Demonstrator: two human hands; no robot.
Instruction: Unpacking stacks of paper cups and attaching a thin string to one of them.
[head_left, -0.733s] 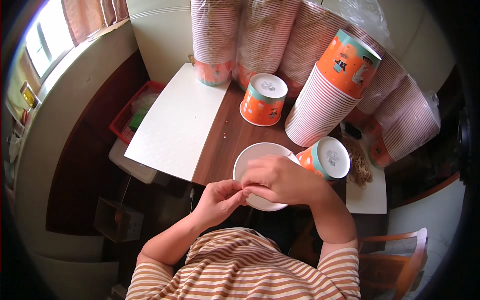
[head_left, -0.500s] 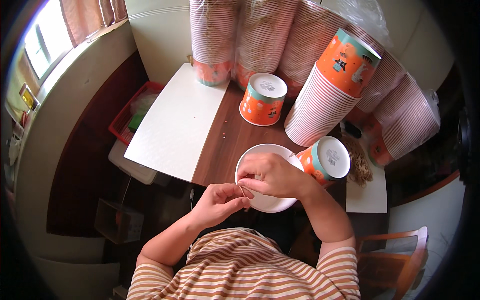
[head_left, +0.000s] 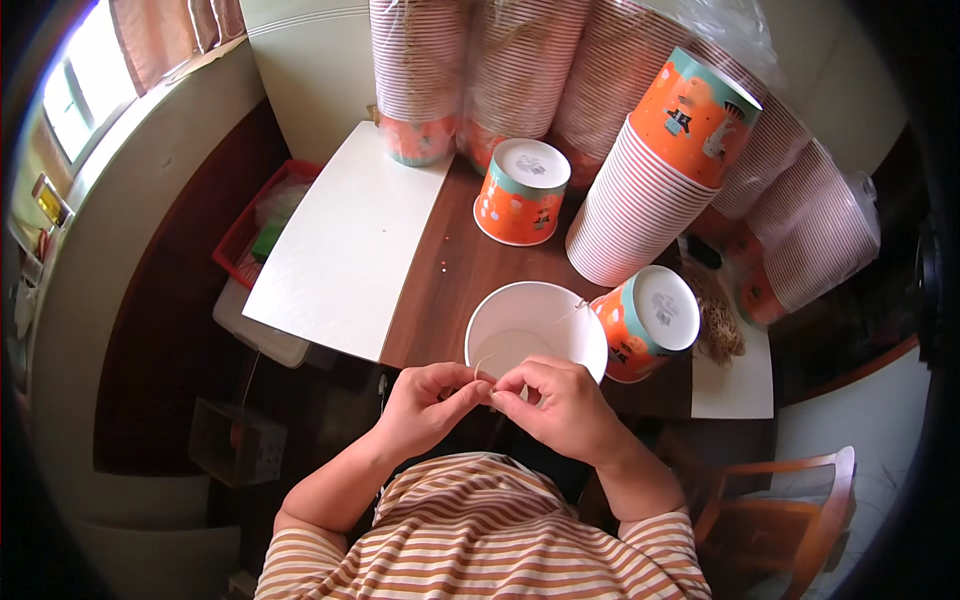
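In front of me, mouth up, a white-lined paper bucket (head_left: 515,320) stands at the table's near edge. Thin tan twine (head_left: 479,366) rises in a small loop at its near rim. My left hand (head_left: 425,408) pinches the twine between thumb and fingers. Fingertip to fingertip with it, my right hand (head_left: 562,408) is closed in a pinch on the same twine; the exact grip is partly hidden. At the bucket's far right rim there is a small twine knot (head_left: 583,304). Touching its right side is an upside-down orange and green paper bucket (head_left: 625,325).
Beyond stands another upturned bucket (head_left: 520,195) and a tall nested bucket stack (head_left: 635,205). Plastic-wrapped stacks (head_left: 520,75) line the back. A twine bundle (head_left: 718,325) lies at the right. A red basket (head_left: 245,245) sits left of the table; a wooden chair (head_left: 780,500) is lower right.
My right hand has come down from over the bucket's mouth to the near rim, meeting my left hand. More of the bucket's inside now shows. The view has shifted slightly.
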